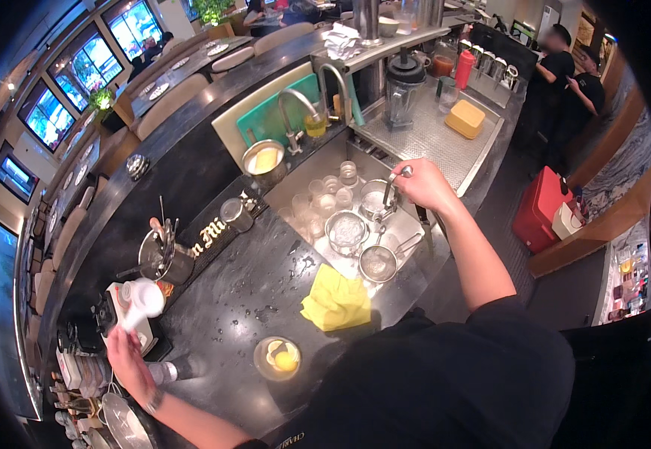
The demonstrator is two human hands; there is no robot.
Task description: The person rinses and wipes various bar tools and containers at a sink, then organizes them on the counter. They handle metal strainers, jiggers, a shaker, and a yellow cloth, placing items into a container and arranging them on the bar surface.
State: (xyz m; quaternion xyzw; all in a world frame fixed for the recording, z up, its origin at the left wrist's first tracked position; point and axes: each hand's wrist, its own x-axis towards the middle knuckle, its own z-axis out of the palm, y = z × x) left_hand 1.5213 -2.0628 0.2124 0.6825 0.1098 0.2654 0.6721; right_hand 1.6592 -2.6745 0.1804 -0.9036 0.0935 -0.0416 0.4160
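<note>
On the left, my left hand point(131, 363) closes its fingers at the narrow lower end of a white plastic container point(144, 298), blurred, whose exact kind I cannot make out. It hovers over a white device point(125, 303) with a dark base. Beside that wrist is a clear glass point(162, 372). My right hand point(424, 185) grips a metal handle point(396, 187) with a rounded end, which reaches down to a round metal vessel point(374, 199) in the sink. Lemon pieces point(286, 361) lie in a clear bowl point(267, 367) on the dark counter.
A yellow cloth point(335, 298) lies at the sink's near edge. The sink holds several glasses point(318, 202) and strainers point(378, 263). A faucet point(289, 112), a blender point(404, 90) and a yellow sponge point(465, 119) stand beyond. Utensils fill a metal pot point(166, 258). Two people point(557, 63) stand far right.
</note>
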